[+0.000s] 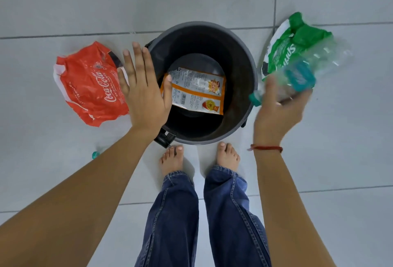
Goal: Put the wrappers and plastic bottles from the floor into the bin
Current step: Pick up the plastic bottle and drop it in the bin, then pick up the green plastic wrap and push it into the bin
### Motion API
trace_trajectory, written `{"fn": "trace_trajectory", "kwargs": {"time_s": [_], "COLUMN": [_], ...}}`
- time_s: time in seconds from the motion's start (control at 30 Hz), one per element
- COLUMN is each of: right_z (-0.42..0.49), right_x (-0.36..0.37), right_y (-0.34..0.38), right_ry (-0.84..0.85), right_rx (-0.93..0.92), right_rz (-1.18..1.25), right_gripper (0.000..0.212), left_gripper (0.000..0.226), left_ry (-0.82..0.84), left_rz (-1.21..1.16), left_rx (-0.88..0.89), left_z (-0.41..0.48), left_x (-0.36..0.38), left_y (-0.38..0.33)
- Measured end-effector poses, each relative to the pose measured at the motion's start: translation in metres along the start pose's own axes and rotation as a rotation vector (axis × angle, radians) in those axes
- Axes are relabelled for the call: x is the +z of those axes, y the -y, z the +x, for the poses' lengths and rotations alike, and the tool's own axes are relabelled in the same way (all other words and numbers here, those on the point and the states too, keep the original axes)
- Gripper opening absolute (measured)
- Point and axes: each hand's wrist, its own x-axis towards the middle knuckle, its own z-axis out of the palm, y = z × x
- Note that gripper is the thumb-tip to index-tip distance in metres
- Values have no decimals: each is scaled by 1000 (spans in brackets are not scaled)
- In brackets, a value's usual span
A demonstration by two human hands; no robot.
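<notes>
My right hand (278, 113) grips what looks like a blurred clear bottle (302, 71) just right of the bin (251, 71), cap toward it; my left hand (144, 94) is open.

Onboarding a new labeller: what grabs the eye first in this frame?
The dark round bin at centre, with an orange snack wrapper lying inside. A red Coca-Cola wrapper lies on the floor to its left, a green Sprite wrapper to its right. The right hand holds a blurred clear plastic bottle; the left hand is open.
</notes>
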Motion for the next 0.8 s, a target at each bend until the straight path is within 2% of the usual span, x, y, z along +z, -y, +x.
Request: {"fn": "trace_trajectory", "kwargs": {"time_s": [0.03, 0.1, 0.17, 0.23, 0.3, 0.37, 0.43, 0.47, 0.53, 0.67, 0.73, 0.8], "right_z": [-10, -29, -40, -40, -30, -9, 25, 44, 81, 125, 135, 138], "right_x": [4, 15, 28, 34, 36, 37, 37, 37, 42, 43, 45, 50], "right_y": [8, 12, 7, 1, 11, 22, 17, 7, -25, -96, -118, -129], "right_ry": [145, 493, 841, 1012, 928, 643, 375, 305, 329, 667, 720, 674], "right_rx": [-124, -184, -173, -193, -364, -493, -475, -425, -260, 153, 193, 179], "right_rz": [-42, -207, -582, -836, -711, -438, -324, -353, -600, -1121, -1279, -1337], "right_gripper": [32, 35, 49, 59, 52, 33, 23, 24, 38, 95, 102, 92], "left_gripper": [65, 66, 65, 65, 66, 66, 65, 65, 66, 66, 66, 67], "left_ry": [2, 0, 3, 9, 8, 5, 3, 3, 5, -10, -34, -50], "left_rz": [0, -5, -10, -12, -17, -18, -20, -19, -12, 21, 26, 29], "left_rx": [0, -2, -5, -7, -13, -16, -18, -19, -24, -20, -13, -8], "left_z": [0, 0, 0, 0, 0, 0, 0, 0, 0, -1, -1, -1], "left_x": [0, 0, 0, 0, 1, 1, 1, 1, 1, 6, 8, 9], "left_y": [0, 0, 0, 0, 0, 0, 0, 0, 0, 1, 2, 2]}}
